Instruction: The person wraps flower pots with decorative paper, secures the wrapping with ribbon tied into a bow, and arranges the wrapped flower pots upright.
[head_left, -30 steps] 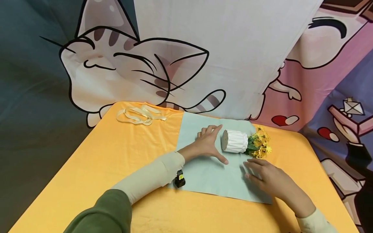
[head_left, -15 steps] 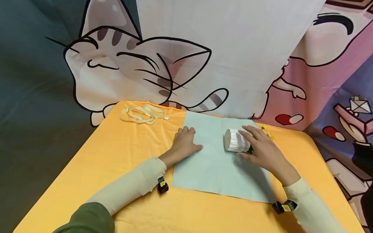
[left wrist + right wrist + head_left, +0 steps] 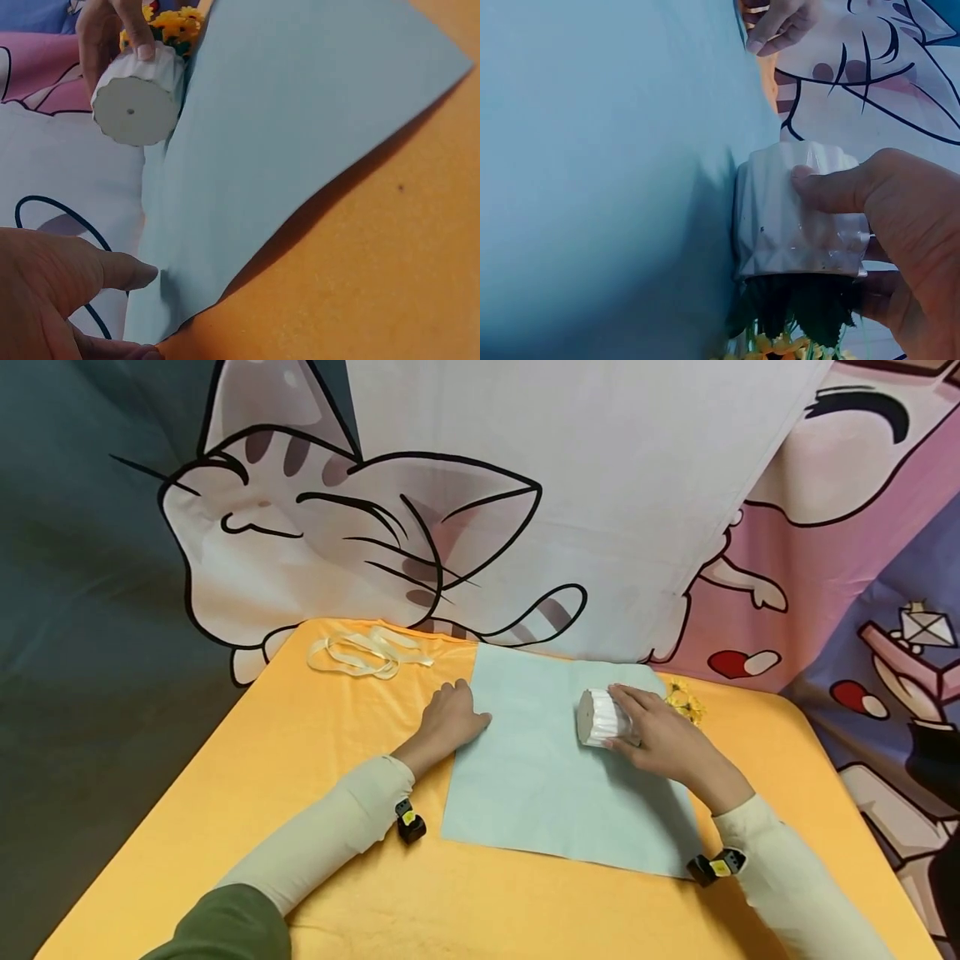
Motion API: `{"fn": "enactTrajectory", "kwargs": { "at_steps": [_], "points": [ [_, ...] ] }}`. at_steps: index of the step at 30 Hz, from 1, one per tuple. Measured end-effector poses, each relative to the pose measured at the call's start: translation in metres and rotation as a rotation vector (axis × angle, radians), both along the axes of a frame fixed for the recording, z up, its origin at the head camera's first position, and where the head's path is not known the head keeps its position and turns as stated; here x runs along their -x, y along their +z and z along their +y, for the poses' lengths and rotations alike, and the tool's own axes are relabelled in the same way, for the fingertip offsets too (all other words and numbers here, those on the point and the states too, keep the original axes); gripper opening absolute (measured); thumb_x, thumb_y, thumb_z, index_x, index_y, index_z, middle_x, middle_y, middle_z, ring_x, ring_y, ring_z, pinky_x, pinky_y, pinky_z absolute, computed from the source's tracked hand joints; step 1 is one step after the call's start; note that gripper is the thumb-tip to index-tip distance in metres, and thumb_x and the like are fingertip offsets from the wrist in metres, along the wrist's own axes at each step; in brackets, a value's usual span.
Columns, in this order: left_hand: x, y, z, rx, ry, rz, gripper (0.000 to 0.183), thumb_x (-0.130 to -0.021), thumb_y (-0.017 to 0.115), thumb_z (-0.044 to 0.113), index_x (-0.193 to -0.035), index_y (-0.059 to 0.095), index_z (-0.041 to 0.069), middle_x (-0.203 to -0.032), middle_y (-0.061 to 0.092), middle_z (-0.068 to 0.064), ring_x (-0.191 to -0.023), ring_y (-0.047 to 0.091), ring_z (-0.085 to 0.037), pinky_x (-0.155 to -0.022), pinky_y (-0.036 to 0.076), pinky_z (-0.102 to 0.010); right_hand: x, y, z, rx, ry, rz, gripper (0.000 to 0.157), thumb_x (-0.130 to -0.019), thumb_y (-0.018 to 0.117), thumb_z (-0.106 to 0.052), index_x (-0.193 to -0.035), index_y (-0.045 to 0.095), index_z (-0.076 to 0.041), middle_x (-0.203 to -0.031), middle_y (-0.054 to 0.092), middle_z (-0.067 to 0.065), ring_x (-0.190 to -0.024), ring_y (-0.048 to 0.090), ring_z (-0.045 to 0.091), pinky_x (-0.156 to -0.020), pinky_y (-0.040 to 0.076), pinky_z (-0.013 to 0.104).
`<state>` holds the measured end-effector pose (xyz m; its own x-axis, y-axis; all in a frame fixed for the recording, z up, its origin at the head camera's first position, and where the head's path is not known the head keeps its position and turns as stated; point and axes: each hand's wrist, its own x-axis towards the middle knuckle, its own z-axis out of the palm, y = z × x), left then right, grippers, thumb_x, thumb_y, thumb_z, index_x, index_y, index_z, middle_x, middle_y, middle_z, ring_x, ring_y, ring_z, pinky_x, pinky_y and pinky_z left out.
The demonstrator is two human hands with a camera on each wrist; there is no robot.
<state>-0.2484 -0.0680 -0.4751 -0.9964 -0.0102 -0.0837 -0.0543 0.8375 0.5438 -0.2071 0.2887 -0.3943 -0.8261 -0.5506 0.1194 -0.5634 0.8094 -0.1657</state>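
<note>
A white ribbed flowerpot (image 3: 600, 718) lies on its side on a pale blue sheet (image 3: 540, 777), its flat base with a small hole facing left. Yellow flowers (image 3: 685, 702) with green leaves stick out of its other end. My right hand (image 3: 663, 739) grips the pot, thumb (image 3: 832, 191) on the near side and fingers behind it. At the sheet's left edge is my left hand (image 3: 447, 722); its thumb (image 3: 127, 271) reaches over the sheet, and a fingertip sits by the edge. Whether those fingers touch the sheet I cannot tell.
A loose coil of cream ribbon (image 3: 367, 653) lies at the back left of the table with an orange cloth (image 3: 330, 727). Behind the table hangs a backdrop (image 3: 622, 510) with cartoon figures. Each wrist carries a small black camera (image 3: 409, 821).
My left hand has moved left, away from the pot to the sheet's left edge. My right hand has come up from the sheet's lower right and taken hold of the pot.
</note>
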Motion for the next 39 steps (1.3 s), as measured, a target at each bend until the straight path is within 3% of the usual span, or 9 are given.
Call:
{"fn": "enactTrajectory", "kwargs": {
  "at_steps": [5,8,12,16,20,24,31,35,39],
  "points": [
    [0.013,-0.01,-0.005,-0.002,0.002,-0.017,0.038,-0.097,0.078,0.035,-0.11,0.063,0.003,-0.101,0.065,-0.017,-0.083,0.062,-0.031,-0.063,0.051,-0.043,-0.001,-0.004,-0.001,0.022,0.028,0.086,0.084,-0.093,0.094,-0.017,-0.16,0.052,0.011,-0.158,0.06,0.034,-0.141,0.061,0.056,-0.117,0.052,0.071],
    [0.024,-0.014,-0.01,-0.066,0.031,-0.068,0.034,-0.094,0.08,0.031,-0.104,0.058,0.007,-0.09,0.061,-0.011,-0.074,0.059,-0.027,-0.059,0.048,-0.04,-0.004,-0.005,-0.002,0.026,0.037,0.125,0.083,-0.09,0.097,-0.017,-0.157,0.055,0.011,-0.155,0.063,0.033,-0.137,0.064,0.056,-0.115,0.054,0.07],
    [0.03,-0.01,-0.016,-0.194,0.072,-0.127,0.033,-0.091,0.08,0.024,-0.079,0.051,0.015,-0.07,0.044,-0.001,-0.061,0.043,-0.021,-0.055,0.04,-0.036,-0.008,-0.004,-0.003,0.025,0.031,0.141,0.083,-0.089,0.099,-0.017,-0.155,0.057,0.01,-0.153,0.065,0.032,-0.135,0.065,0.056,-0.114,0.055,0.069],
    [0.018,0.018,-0.016,-0.419,0.086,-0.245,0.039,-0.1,0.075,0.025,-0.067,0.056,0.017,-0.057,0.042,0.002,-0.05,0.042,-0.017,-0.05,0.042,-0.033,-0.009,-0.004,-0.003,0.017,0.024,0.139,0.083,-0.089,0.099,-0.018,-0.155,0.058,0.009,-0.153,0.065,0.031,-0.134,0.065,0.055,-0.114,0.055,0.069],
    [0.002,0.054,-0.01,-0.685,0.083,-0.455,0.028,-0.107,0.071,0.031,-0.096,0.07,0.005,-0.069,0.064,-0.003,-0.058,0.064,-0.016,-0.057,0.06,-0.031,-0.009,-0.004,-0.003,0.015,0.024,0.145,0.083,-0.088,0.099,-0.018,-0.155,0.058,0.008,-0.153,0.066,0.03,-0.134,0.065,0.054,-0.113,0.056,0.068],
    [0.002,0.065,-0.003,-0.852,0.027,-0.569,0.026,-0.108,0.068,0.026,-0.119,0.066,0.003,-0.09,0.075,-0.007,-0.075,0.076,-0.019,-0.067,0.068,-0.034,-0.008,-0.005,-0.003,0.018,0.03,0.153,0.082,-0.088,0.099,-0.018,-0.155,0.059,0.009,-0.152,0.066,0.03,-0.133,0.066,0.054,-0.113,0.056,0.068],
    [0.006,0.078,0.015,-0.991,-0.115,-0.481,0.017,-0.108,0.065,0.022,-0.105,0.071,0.005,-0.07,0.07,0.001,-0.049,0.051,-0.008,-0.053,0.041,-0.021,-0.006,-0.005,-0.002,0.02,0.03,0.145,0.082,-0.088,0.099,-0.019,-0.155,0.06,0.008,-0.152,0.067,0.03,-0.133,0.066,0.054,-0.113,0.056,0.068],
    [0.005,0.088,0.031,-1.053,-0.179,-0.446,0.019,-0.11,0.062,0.02,-0.108,0.071,0.004,-0.073,0.072,0.002,-0.058,0.06,-0.009,-0.058,0.051,-0.021,-0.007,-0.005,-0.002,0.011,0.022,0.159,0.083,-0.087,0.099,-0.021,-0.155,0.061,0.008,-0.151,0.068,0.029,-0.133,0.067,0.053,-0.112,0.057,0.067],
    [0.005,0.097,0.054,-1.186,-0.163,-0.472,0.021,-0.11,0.06,0.015,-0.091,0.064,0.008,-0.062,0.058,0.006,-0.062,0.062,-0.008,-0.064,0.057,-0.022,-0.008,-0.004,-0.002,0.009,0.015,0.174,0.083,-0.086,0.101,-0.021,-0.154,0.063,0.007,-0.149,0.07,0.027,-0.132,0.069,0.051,-0.11,0.058,0.066]
  ]
}}
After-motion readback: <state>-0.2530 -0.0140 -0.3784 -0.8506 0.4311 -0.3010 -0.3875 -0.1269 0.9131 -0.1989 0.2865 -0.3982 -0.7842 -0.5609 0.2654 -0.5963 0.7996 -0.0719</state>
